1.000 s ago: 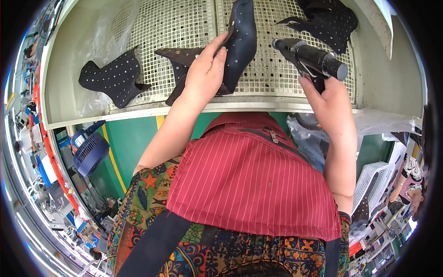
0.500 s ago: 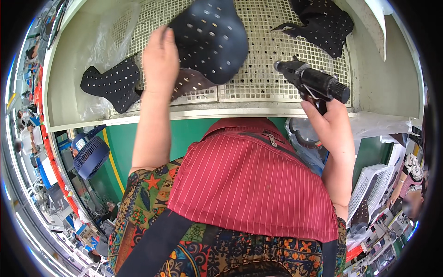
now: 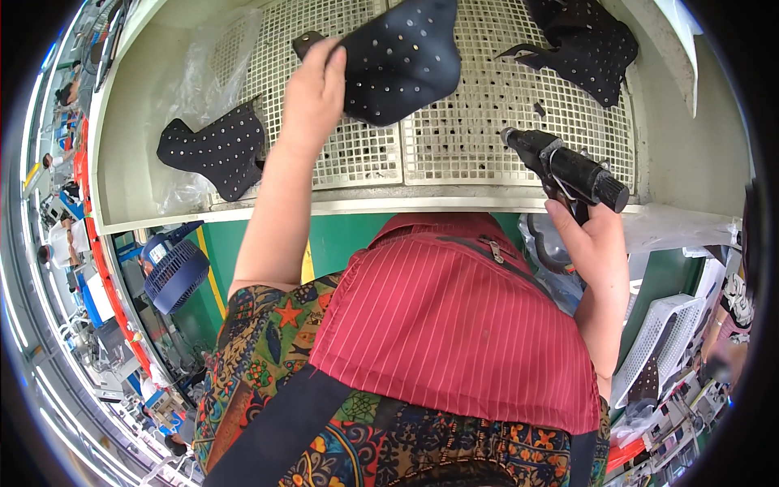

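Note:
My left hand grips the left edge of a floppy black leather-like piece, lifted above a pale plastic grid. Small light spots, holes or studs, dot the piece. In my right hand is a black spray gun with a ribbed knob, its nozzle toward the upper left. My fingers wrap its handle near the front rim. Another dotted black piece lies on the grid to the left. At the far right lies a folded or overlapping dotted black bundle.
A cream-walled bin surrounds the grid. Clear plastic film lies inside it at the left. A blue fan stands below left. A white basket with dotted pieces sits at the lower right. Other people are in the background at both sides.
The black piece in my left hand has swung flatter, and its brownish underside no longer shows. A small dark scrap now shows on the grid above the spray gun. The view has shifted slightly.

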A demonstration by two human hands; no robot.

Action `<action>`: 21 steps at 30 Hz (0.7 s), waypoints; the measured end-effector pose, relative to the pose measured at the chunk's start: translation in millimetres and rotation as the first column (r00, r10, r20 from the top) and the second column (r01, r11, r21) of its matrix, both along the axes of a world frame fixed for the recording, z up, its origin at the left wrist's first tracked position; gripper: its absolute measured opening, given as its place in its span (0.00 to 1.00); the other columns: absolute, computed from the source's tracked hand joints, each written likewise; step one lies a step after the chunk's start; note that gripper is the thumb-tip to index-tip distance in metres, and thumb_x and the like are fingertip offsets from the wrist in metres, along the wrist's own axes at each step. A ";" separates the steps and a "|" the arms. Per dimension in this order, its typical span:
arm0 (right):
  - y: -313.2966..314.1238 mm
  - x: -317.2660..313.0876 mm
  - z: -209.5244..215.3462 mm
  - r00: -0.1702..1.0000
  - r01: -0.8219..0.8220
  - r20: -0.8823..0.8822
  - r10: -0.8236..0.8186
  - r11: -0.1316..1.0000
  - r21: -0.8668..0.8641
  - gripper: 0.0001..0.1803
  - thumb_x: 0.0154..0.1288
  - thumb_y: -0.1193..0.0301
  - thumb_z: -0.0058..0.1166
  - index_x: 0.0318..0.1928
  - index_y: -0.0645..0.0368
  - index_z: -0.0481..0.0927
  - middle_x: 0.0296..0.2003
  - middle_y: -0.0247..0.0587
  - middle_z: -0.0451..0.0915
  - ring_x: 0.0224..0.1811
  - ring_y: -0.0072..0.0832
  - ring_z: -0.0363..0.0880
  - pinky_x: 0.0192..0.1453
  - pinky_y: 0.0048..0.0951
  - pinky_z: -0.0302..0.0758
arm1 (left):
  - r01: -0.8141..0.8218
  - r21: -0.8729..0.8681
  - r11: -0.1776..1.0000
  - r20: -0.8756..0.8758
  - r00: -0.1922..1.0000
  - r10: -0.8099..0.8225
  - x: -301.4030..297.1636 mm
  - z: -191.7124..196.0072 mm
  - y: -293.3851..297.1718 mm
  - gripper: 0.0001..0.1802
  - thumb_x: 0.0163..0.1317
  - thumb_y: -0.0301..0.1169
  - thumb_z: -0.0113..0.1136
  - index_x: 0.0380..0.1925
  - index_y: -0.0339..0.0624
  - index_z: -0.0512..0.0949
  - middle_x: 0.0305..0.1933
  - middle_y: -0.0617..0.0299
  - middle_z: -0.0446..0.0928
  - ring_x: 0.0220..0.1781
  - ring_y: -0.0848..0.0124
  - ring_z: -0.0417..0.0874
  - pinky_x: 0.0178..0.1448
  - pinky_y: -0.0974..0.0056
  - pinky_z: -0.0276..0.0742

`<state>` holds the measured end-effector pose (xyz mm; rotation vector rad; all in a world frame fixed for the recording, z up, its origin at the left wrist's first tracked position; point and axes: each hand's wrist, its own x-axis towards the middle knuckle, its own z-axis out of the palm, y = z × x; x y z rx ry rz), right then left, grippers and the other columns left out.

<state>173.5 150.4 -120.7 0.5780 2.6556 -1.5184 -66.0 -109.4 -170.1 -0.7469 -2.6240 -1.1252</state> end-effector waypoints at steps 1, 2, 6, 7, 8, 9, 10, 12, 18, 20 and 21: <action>-1.0 -0.2 0.7 1.000 -0.008 0.005 0.008 1.000 -0.007 0.18 0.59 0.71 0.59 0.49 0.64 0.77 0.38 0.47 0.81 0.40 0.33 0.79 0.49 0.32 0.73 | -0.008 0.049 0.999 0.096 0.995 0.003 9.1 -6.5 -1.0 0.18 0.70 0.38 0.48 0.51 0.37 0.73 0.40 0.46 0.80 0.42 0.57 0.82 0.49 0.61 0.75; -2.7 0.2 0.6 1.000 -0.016 0.014 0.016 1.000 -0.013 0.18 0.59 0.71 0.59 0.50 0.64 0.77 0.38 0.47 0.82 0.41 0.33 0.79 0.49 0.31 0.73 | -0.018 0.100 0.995 0.141 0.990 0.003 17.2 -9.7 -1.0 0.18 0.70 0.38 0.47 0.52 0.36 0.73 0.40 0.47 0.80 0.43 0.60 0.82 0.49 0.62 0.75; -13.5 -2.6 0.3 0.998 -0.057 -0.041 0.053 0.995 -0.083 0.19 0.59 0.72 0.59 0.50 0.64 0.77 0.40 0.47 0.82 0.43 0.33 0.79 0.51 0.31 0.72 | -0.090 0.205 0.975 0.242 0.969 0.038 35.3 -23.3 -12.4 0.20 0.72 0.38 0.45 0.53 0.34 0.72 0.43 0.52 0.80 0.45 0.67 0.80 0.51 0.65 0.73; -16.7 -4.0 -1.4 0.997 -0.067 -0.050 0.062 0.992 -0.110 0.18 0.59 0.72 0.59 0.50 0.64 0.77 0.40 0.47 0.82 0.43 0.33 0.79 0.52 0.31 0.72 | -0.109 0.209 0.972 0.248 0.967 0.055 38.0 -26.4 -16.5 0.20 0.72 0.38 0.45 0.54 0.34 0.72 0.44 0.53 0.80 0.45 0.68 0.80 0.52 0.66 0.73; -19.0 -6.1 -3.4 0.996 -0.077 -0.059 0.069 0.987 -0.140 0.18 0.59 0.72 0.59 0.50 0.64 0.77 0.40 0.47 0.82 0.43 0.33 0.79 0.52 0.31 0.72 | -0.111 0.219 0.969 0.261 0.964 0.051 41.3 -21.8 -17.7 0.20 0.72 0.37 0.45 0.54 0.33 0.72 0.45 0.53 0.80 0.46 0.69 0.79 0.53 0.67 0.72; -21.7 -8.7 -5.2 0.995 -0.085 -0.068 0.075 0.982 -0.168 0.18 0.59 0.72 0.59 0.49 0.64 0.77 0.40 0.47 0.82 0.43 0.34 0.79 0.52 0.30 0.71 | -0.112 0.235 0.965 0.260 0.964 0.048 42.4 -19.5 -18.4 0.20 0.72 0.37 0.45 0.54 0.34 0.72 0.45 0.53 0.80 0.46 0.70 0.79 0.53 0.67 0.72; -23.7 -14.9 -0.6 0.988 -0.147 -0.065 0.139 0.980 -0.137 0.18 0.58 0.72 0.59 0.49 0.64 0.77 0.40 0.49 0.81 0.42 0.37 0.79 0.51 0.31 0.72 | -0.112 0.252 0.961 0.260 0.965 0.045 43.4 -18.2 -18.8 0.19 0.72 0.37 0.45 0.54 0.34 0.72 0.46 0.53 0.80 0.46 0.70 0.79 0.53 0.67 0.72; -29.8 -23.8 0.5 0.979 -0.202 -0.066 0.195 0.973 -0.113 0.18 0.58 0.72 0.59 0.49 0.64 0.77 0.39 0.50 0.80 0.41 0.40 0.79 0.49 0.33 0.73 | -0.124 0.246 0.961 0.234 0.970 0.065 44.9 -14.3 -19.5 0.19 0.72 0.37 0.45 0.54 0.34 0.72 0.45 0.54 0.80 0.46 0.72 0.78 0.53 0.68 0.73; -40.4 -46.2 -12.3 0.932 -0.321 -0.178 0.316 0.947 0.002 0.17 0.59 0.69 0.57 0.46 0.63 0.74 0.35 0.53 0.78 0.36 0.50 0.77 0.42 0.38 0.74 | -0.136 0.085 0.987 0.139 0.983 0.123 45.1 -13.1 -14.9 0.19 0.71 0.39 0.45 0.52 0.36 0.73 0.36 0.53 0.82 0.37 0.66 0.82 0.45 0.65 0.76; -45.2 -52.5 -13.8 0.941 -0.300 -0.165 0.295 0.954 -0.009 0.17 0.59 0.68 0.58 0.46 0.63 0.73 0.35 0.54 0.78 0.36 0.52 0.77 0.41 0.40 0.73 | -0.143 0.071 0.987 0.143 0.981 0.131 45.3 -12.9 -13.7 0.19 0.71 0.39 0.45 0.52 0.36 0.73 0.34 0.52 0.81 0.35 0.64 0.82 0.43 0.63 0.76; -48.0 -56.0 -14.5 0.946 -0.289 -0.158 0.283 0.957 -0.014 0.18 0.59 0.67 0.58 0.47 0.63 0.73 0.35 0.54 0.78 0.36 0.53 0.77 0.41 0.41 0.73 | -0.145 0.065 0.987 0.145 0.980 0.134 45.4 -13.0 -13.2 0.19 0.71 0.40 0.45 0.52 0.37 0.73 0.33 0.52 0.81 0.34 0.63 0.82 0.42 0.63 0.76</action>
